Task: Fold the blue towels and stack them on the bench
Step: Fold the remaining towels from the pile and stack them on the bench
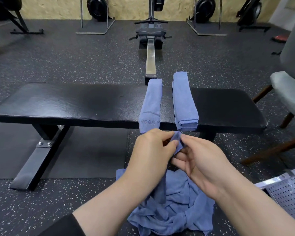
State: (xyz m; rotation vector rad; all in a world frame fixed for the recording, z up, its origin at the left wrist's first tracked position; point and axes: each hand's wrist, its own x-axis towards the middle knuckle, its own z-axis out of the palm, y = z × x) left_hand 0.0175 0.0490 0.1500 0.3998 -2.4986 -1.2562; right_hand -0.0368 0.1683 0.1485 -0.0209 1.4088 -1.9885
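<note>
Pinching corner of loose blue towel [174, 205] between both grips: left hand [153, 150] thumb and fingers closed on edge, right hand [201, 160] fingertips nipping same corner. Rest of it bunched below on lap. Two folded towels on black desk [66, 103]: left one [151, 104] overhanging near edge, right one [184, 103] just beside, apart.

Three blue towels are counted: two folded towels [151, 104] [184, 101] lying across the bench [66, 101], one loose towel [174, 206] (crumpled) below it. Two hands [153, 149] [199, 160] are seen.
</note>
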